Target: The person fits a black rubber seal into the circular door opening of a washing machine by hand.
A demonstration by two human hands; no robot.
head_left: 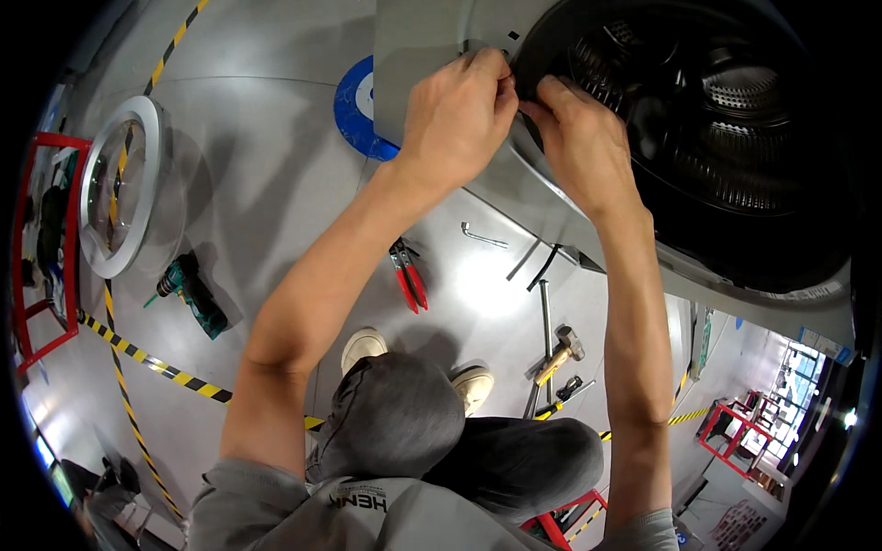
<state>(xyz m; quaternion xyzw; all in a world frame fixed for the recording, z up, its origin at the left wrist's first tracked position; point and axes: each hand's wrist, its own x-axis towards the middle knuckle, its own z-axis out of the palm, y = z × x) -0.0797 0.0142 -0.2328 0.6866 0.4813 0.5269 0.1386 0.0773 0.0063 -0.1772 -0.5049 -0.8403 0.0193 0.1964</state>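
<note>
A front-loading washing machine with a grey front panel (423, 46) stands before me, its round opening facing me without a door on it. Around the opening runs a dark rubber door gasket (537, 37), and the metal drum (740, 87) shows inside. My left hand (462, 115) is closed at the left side of the gasket, thumb and fingers pressed together. Close beside it, my right hand (583, 142) pinches at the same edge. Their fingertips nearly meet, and whatever is between them is too small or hidden to make out.
On the floor lie red-handled pliers (407, 275), a cordless drill (190, 292), an L-shaped wrench (484, 236), a hammer (560, 354) and a screwdriver (563, 395). The round door (147, 188) is at the left, near a red-framed rack (26, 257). A blue disc (349, 110) lies by the machine.
</note>
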